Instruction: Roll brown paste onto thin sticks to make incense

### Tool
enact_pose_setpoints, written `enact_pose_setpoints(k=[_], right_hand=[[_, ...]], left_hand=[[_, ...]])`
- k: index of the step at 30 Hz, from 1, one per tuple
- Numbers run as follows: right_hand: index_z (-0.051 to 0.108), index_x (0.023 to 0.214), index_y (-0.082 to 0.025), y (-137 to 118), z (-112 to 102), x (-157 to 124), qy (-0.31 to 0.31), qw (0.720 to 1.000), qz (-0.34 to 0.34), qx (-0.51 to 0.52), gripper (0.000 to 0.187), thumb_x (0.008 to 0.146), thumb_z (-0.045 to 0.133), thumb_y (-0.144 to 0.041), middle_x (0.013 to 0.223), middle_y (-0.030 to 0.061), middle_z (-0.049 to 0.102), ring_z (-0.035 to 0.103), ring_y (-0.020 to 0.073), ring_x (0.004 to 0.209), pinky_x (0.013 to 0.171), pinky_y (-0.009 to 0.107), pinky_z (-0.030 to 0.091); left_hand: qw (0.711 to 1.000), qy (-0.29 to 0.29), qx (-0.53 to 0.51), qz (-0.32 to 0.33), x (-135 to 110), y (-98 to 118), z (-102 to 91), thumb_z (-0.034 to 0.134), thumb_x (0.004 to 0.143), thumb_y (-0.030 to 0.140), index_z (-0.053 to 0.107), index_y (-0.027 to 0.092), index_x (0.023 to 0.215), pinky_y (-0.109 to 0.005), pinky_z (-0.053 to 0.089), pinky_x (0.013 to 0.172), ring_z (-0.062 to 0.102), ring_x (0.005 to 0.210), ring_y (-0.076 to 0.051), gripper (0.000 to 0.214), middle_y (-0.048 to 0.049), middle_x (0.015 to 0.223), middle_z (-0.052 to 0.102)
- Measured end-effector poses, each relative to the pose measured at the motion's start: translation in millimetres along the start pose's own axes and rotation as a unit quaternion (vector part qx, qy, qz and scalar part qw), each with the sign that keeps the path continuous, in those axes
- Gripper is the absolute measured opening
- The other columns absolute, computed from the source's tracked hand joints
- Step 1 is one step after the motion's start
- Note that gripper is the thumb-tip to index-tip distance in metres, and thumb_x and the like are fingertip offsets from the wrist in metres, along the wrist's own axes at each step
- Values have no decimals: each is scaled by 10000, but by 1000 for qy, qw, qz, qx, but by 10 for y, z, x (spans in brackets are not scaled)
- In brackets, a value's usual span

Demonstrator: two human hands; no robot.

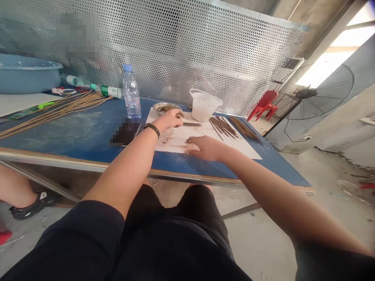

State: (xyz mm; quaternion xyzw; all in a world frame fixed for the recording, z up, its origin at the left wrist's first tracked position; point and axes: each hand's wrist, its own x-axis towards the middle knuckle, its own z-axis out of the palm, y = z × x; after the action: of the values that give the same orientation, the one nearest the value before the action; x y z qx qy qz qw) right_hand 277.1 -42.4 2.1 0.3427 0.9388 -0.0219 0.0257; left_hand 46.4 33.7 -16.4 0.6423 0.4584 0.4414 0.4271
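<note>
My left hand [171,118] is closed in a pinch on a thin dark-coated stick [191,124] that lies across a white sheet [249,148] on the blue table [88,132]. My right hand [203,147] rests flat on the sheet with its fingers stretched out, close to the near end of the work area. A small metal bowl [165,107] sits just behind the left hand. Several coated sticks [224,127] lie in a fan on the sheet to the right, with another bundle [244,128] beyond them.
A white plastic cup [203,104], a water bottle [131,92] and a dark phone-like object [125,132] stand nearby. Long bare sticks [55,109] and a blue basin [26,72] lie at far left. A perforated metal screen backs the table. Another person's sandalled foot [38,201] shows at left.
</note>
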Motion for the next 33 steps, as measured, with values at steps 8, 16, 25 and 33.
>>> enact_pose_setpoints(k=[8,16,25,33], right_hand=[[449,1544,5,80,126,433,-27,997,65,13,814,1053,353,-637,1632,315,442,441,445,1514,1190,509,404],[268,1658,43,208,170,629,-45,997,64,-1,914,1060,221,-647,1764,262,191,144,408,1650,1312,548,214],[613,1436,-54,-143,-45,18,-50,998,20,-31,758,1058,356,-658,1518,260,595,604,412,1352,1102,493,477],[315,1628,46,3,237,522,-23,996,89,-10,929,1049,275,-680,1714,319,291,242,451,1614,1287,579,246]], left_hand=[[1000,-4,-3,8,14,-41,-17,741,668,-11,635,230,915,-330,375,602,445,562,-134,361,57,630,463],[999,-2,44,-5,-25,-16,-35,819,707,79,623,233,948,-332,418,591,512,588,-155,347,48,660,474],[999,1,39,-1,60,-68,-30,793,721,21,637,216,933,-321,427,605,498,591,-129,328,47,679,497],[1000,14,8,20,60,-96,-17,842,699,50,698,178,941,-348,526,759,658,788,-166,310,-56,894,706]])
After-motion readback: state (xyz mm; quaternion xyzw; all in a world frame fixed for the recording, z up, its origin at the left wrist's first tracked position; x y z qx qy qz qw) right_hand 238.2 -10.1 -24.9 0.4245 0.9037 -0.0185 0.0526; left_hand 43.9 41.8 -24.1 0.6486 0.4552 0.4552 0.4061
